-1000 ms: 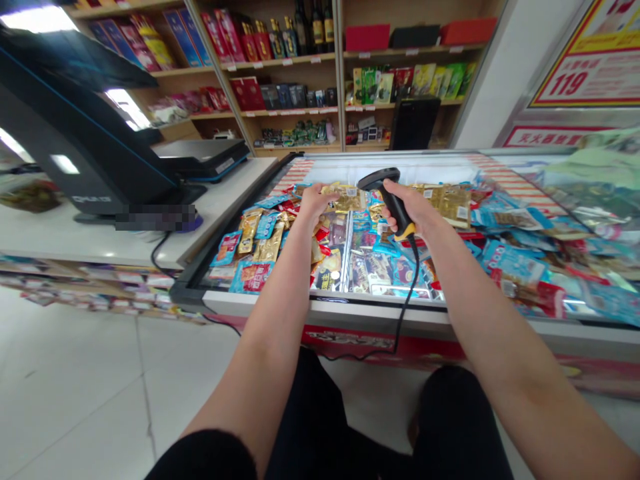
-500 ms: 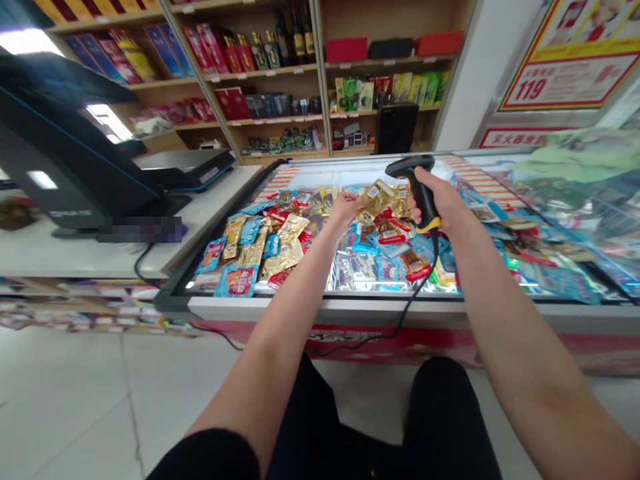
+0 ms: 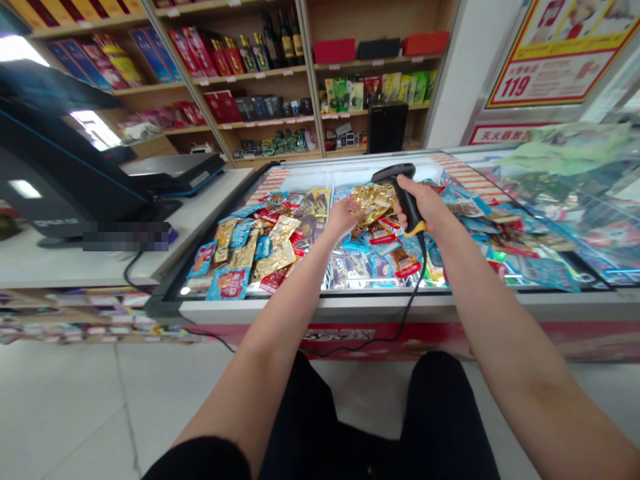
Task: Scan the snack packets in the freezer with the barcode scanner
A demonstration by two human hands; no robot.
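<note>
My right hand (image 3: 425,203) is wrapped round the grip of a black and yellow barcode scanner (image 3: 411,200), held above the packets with its head pointing left. A black cord hangs from its handle over the chest's front edge. My left hand (image 3: 345,219) is by a heap of gold snack packets (image 3: 374,202), its fingers loosely apart at the near packet's edge; the fingertips are small and partly blurred. Blue and red packets (image 3: 400,257) lie just below, and more gold packets (image 3: 275,257) lie to the left.
The packets fill a glass-topped chest with a grey front rim (image 3: 390,305). On the left, a counter (image 3: 165,250) bears a dark checkout machine (image 3: 60,180) and a scale (image 3: 175,172). Stocked shelves (image 3: 260,123) stand behind. A green plastic bag (image 3: 565,150) lies on the right.
The gold packet that my left hand held up with its barcode showing is now down among the other gold packets, and the fingers have loosened. My right hand still holds the scanner.
</note>
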